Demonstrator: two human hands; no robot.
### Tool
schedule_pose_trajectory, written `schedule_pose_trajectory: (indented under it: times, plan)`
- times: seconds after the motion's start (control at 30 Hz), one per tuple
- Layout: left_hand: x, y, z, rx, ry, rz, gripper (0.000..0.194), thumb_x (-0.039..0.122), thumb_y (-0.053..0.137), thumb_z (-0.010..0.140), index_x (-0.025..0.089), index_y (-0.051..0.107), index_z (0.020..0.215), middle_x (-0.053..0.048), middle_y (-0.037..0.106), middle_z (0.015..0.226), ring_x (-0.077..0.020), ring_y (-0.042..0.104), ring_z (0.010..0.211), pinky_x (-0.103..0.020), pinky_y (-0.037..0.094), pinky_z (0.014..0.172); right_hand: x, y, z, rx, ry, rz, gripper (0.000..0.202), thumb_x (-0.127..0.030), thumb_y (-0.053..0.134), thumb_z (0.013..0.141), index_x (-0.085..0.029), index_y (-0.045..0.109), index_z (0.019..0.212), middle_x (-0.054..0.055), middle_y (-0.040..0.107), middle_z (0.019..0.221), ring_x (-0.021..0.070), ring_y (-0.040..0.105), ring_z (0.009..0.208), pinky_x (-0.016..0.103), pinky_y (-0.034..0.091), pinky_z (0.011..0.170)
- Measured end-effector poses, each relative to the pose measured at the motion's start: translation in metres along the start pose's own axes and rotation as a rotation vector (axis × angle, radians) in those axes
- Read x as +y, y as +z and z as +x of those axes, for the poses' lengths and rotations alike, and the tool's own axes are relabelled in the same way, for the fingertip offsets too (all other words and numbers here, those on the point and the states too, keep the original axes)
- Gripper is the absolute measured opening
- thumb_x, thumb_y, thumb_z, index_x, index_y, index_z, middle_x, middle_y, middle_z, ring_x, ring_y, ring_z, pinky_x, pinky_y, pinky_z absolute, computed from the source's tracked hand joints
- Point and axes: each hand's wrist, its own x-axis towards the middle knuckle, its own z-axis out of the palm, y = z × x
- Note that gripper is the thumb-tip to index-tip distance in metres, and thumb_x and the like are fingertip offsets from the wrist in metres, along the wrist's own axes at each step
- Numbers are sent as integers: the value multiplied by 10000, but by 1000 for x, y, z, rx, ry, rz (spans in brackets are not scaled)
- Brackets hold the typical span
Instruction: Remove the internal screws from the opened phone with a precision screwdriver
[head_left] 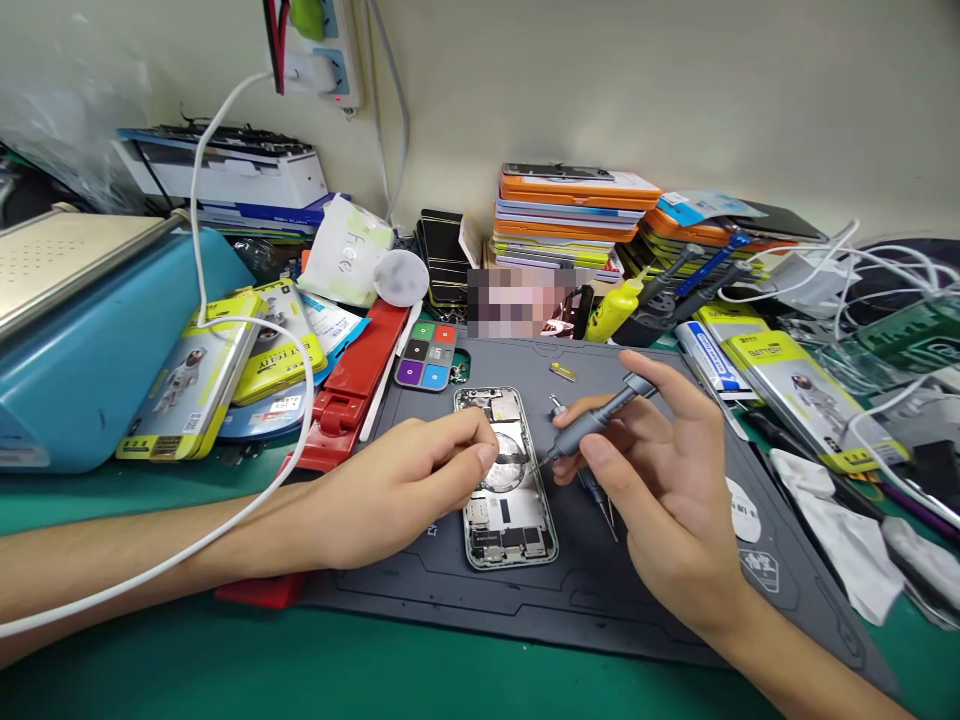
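Note:
An opened phone (487, 555) lies on the dark work mat (420, 600), its inner parts exposed and a round coil (517, 475) in its middle. My left hand (420, 480) reaches over the phone's left edge, thumb and forefinger pinched together above the coil. Whatever sits between those fingertips is too small or hidden to make out. In my right hand (675, 490) is a grey screwdriver (589, 428), held slanted with its thin tip down by the phone's right edge; whether the tip touches is unclear. Behind it, another screwdriver (596, 492) rests on the mat, partly covered.
A coloured screw tray (426, 357) and a red clamp-like holder (367, 365) stand left of the phone. Battery boxes (191, 380) flank both sides. A white cable (247, 515) crosses over my left forearm. Stacked boxes (570, 215) line the wall.

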Motion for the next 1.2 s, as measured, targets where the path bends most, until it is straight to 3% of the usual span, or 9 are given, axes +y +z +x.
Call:
schedule_pose_trajectory:
  times: [0.73, 1.2]
  plan:
    - [4, -1, -1, -34, 31, 101, 309, 420, 426, 1138, 216, 497, 917, 90, 455, 641, -98, 352, 571, -226, 297, 528, 2, 0, 1, 17, -10, 4, 522, -248, 645, 1035, -461, 496, 1487, 50, 724, 1089, 231, 695, 791, 459, 682, 660]
    - [4, 0, 0, -33, 25, 104, 308, 419, 431, 1134, 218, 500, 913, 92, 479, 647, -98, 364, 576, -230, 307, 534, 0, -1, 1, 8, -21, -25, 525, -215, 616, 1054, -419, 456, 1510, 45, 716, 1097, 200, 708, 808, 397, 688, 671]
